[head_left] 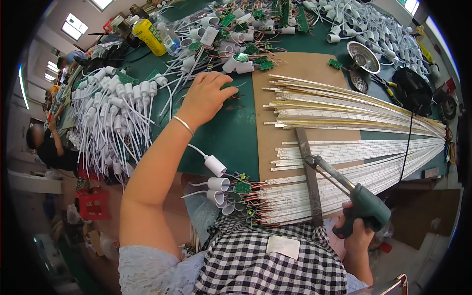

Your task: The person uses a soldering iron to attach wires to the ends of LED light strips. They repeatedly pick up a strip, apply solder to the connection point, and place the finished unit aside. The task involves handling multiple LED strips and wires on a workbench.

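My left hand (207,94) reaches over the green table at the near edge of a heap of white lamp caps (231,64) with green circuit boards. Its fingers are bent, with the thumb apart from them; thin wires show beside the fingertips. My right hand (358,231) is wrapped round the handle of a dark green soldering gun (368,207). The gun's tip points left, at a dark metal bar (309,179) lying across white LED strips (290,196). At the strips' near left end, red wires meet a circuit board (242,188) beside several white caps (215,166).
More caps with white cords (115,98) hang over the table's left edge. A brown board (275,69) lies under the strips. Beyond are a yellow bottle (149,37), a metal bowl (364,57), pliers (391,91) and a black fan (413,91). A co-worker (49,147) is at far left.
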Action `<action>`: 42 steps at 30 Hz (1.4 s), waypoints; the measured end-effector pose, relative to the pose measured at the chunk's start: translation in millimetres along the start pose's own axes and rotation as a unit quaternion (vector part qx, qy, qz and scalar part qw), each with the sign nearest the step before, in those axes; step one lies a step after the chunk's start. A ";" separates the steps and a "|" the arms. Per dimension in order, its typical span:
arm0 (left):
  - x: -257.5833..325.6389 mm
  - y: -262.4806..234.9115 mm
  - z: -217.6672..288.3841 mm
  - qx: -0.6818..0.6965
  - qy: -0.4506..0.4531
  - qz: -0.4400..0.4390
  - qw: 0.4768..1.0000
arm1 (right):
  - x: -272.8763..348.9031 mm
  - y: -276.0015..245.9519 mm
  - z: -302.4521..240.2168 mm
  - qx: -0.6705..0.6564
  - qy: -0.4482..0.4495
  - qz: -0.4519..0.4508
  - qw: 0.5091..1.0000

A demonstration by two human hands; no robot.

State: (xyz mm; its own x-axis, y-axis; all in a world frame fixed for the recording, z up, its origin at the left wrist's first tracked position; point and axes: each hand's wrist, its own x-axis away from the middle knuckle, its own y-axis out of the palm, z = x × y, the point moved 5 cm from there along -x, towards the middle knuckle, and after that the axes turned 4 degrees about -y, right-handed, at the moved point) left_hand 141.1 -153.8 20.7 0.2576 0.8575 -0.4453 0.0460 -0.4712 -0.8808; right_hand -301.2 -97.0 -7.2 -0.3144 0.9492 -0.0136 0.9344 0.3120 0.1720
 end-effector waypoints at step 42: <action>37.0 -32.2 132.3 0.273 -0.176 -0.159 0.932 | -14.3 16.4 0.7 0.078 0.067 -0.072 0.992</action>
State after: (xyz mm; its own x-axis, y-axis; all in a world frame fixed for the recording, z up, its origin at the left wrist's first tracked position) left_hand 21.5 -79.6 11.3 -0.0232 0.9958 -0.0887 -0.4568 -0.0894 -0.8850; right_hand -281.3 -105.4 -4.9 -0.4571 0.8832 0.1052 0.8890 0.4573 0.0234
